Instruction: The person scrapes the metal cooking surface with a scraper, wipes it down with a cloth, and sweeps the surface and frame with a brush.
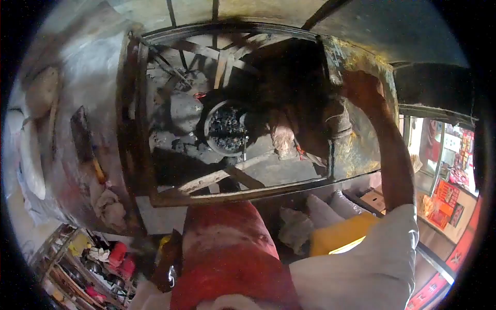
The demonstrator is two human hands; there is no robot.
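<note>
My right arm reaches up the right side, and my right hand (361, 85) is at the stained metal panel (361, 150); its fingers are dark and blurred. Low at the left, my left hand (171, 248) is in shadow beside the red apron (227, 258), next to something yellow (164, 242); its fingers are hidden. In front of me, a rectangular frame (248, 197) surrounds a dark, ashy space. Inside it sits a round pan (209, 135) holding black and grey lumps like charcoal. A pale, wrapped-looking object (283, 139) lies to the pan's right.
Wooden strips (225, 173) cross the framed space. White sacks (325, 212) and a yellow item (341, 235) lie below it at the right. A crumpled cloth (109, 206) rests on the left surface. Cluttered shelves (72, 263) stand lower left.
</note>
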